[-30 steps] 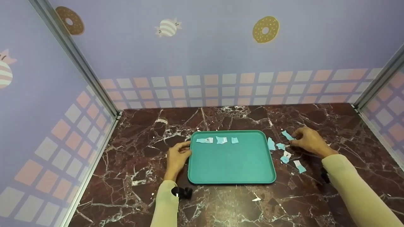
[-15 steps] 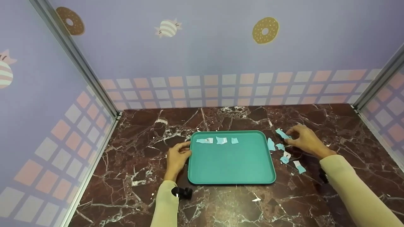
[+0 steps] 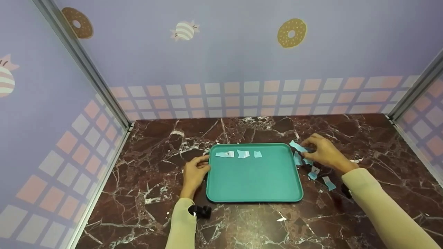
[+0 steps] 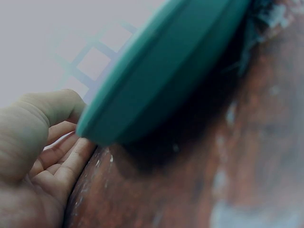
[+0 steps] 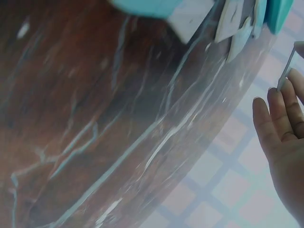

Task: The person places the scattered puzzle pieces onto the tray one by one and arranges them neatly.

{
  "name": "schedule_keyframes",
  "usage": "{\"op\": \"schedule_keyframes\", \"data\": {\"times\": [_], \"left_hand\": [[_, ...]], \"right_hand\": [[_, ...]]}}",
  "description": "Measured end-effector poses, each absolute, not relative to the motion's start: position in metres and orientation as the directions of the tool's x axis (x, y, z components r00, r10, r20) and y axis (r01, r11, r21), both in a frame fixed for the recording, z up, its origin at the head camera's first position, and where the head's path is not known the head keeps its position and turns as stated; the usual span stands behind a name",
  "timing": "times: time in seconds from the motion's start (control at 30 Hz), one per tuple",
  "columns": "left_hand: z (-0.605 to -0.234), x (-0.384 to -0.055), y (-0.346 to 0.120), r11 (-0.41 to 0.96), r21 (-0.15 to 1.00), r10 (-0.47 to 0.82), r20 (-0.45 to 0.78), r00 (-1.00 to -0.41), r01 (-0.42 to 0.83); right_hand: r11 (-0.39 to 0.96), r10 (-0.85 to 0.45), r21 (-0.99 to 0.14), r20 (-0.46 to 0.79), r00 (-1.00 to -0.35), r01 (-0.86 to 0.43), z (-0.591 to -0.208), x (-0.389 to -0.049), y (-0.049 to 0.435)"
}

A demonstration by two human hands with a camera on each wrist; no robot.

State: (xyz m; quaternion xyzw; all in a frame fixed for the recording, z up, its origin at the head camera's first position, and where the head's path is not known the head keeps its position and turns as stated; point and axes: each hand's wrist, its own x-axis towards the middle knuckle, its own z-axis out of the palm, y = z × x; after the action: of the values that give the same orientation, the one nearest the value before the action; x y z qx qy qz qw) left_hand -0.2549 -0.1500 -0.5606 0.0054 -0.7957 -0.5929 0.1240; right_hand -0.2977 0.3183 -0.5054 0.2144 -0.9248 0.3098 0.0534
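A teal tray [image 3: 254,180] lies on the marble table with three torn blue-and-white paper pieces in a row near its far edge. My left hand [image 3: 194,173] holds the tray's left rim; in the left wrist view the thumb [image 4: 66,102] and fingers meet at that edge. Past the tray's upper right corner, my right hand [image 3: 323,151] pinches a torn strip of blue paper [image 3: 297,146] above the table. From the right wrist camera the paper [image 5: 286,69] shows edge-on between thumb and fingers. Beneath that hand lie more pieces, one of them partly covered.
To the tray's right lie loose torn paper pieces, including a blue one [image 3: 297,159], a crumpled one [image 3: 313,173] and a blue-and-white one [image 3: 329,183]. A white scrap [image 3: 281,219] sits in front of the tray. Patterned walls [image 3: 221,62] enclose the table at back and sides.
My right hand has moved left with the pinched paper strip, from beyond the loose pieces to the tray's upper right corner. The left hand and tray have stayed put.
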Motion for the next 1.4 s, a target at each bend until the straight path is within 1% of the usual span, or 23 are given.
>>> {"op": "schedule_keyframes", "data": {"times": [0.33, 0.63, 0.9, 1.13, 1.4], "left_hand": [[-0.559, -0.253, -0.150, 0.298, 0.947, -0.142, 0.168, -0.976, 0.119], [-0.560, -0.254, -0.150, 0.300, 0.947, -0.157, 0.165, -0.974, 0.112], [-0.558, -0.255, -0.150, 0.301, 0.947, -0.156, 0.168, -0.973, 0.115], [-0.558, -0.254, -0.150, 0.302, 0.946, -0.148, 0.168, -0.974, 0.117], [-0.559, -0.253, -0.150, 0.307, 0.943, -0.143, 0.175, -0.974, 0.125]], "right_hand": [[0.688, -0.420, -0.539, 0.249, -0.873, -0.485, -0.508, -0.300, 0.298], [0.677, -0.491, -0.499, 0.241, -0.837, -0.541, -0.509, -0.305, 0.277], [0.648, -0.558, -0.454, 0.262, -0.787, -0.611, -0.512, -0.310, 0.263], [0.649, -0.577, -0.446, 0.239, -0.781, -0.616, -0.516, -0.313, 0.253], [0.626, -0.595, -0.432, 0.274, -0.756, -0.649, -0.523, -0.316, 0.248]]}}
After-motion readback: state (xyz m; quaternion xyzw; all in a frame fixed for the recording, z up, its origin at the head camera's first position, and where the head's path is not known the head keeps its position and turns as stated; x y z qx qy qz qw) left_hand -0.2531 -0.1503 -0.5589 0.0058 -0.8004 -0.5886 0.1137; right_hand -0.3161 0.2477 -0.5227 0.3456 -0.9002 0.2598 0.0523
